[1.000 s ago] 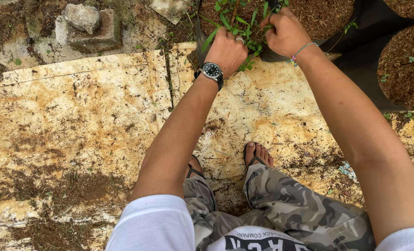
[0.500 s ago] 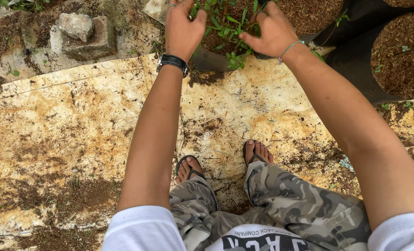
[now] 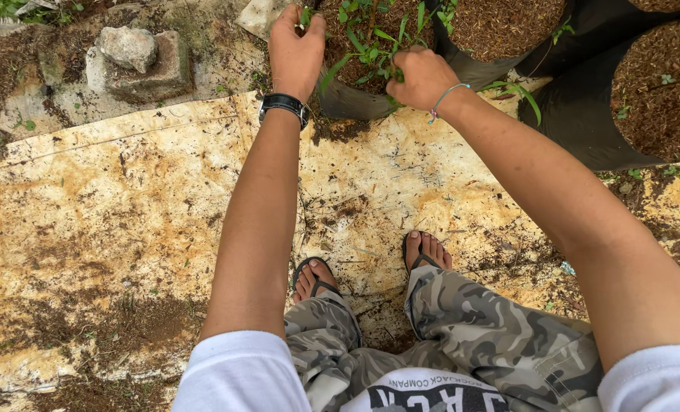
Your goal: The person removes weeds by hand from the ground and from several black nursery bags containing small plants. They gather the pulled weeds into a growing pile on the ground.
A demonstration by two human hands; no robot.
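Fingers [image 3: 306, 17] of both hands pinch weeds [image 3: 370, 47] in black grow bag [image 3: 348, 99].

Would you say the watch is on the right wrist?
No, the black watch sits on the left wrist; the right wrist has a thin bracelet.

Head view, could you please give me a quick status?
Left hand pinching a weed sprig. Right hand closed among weeds in black grow bag. Nothing in the way.
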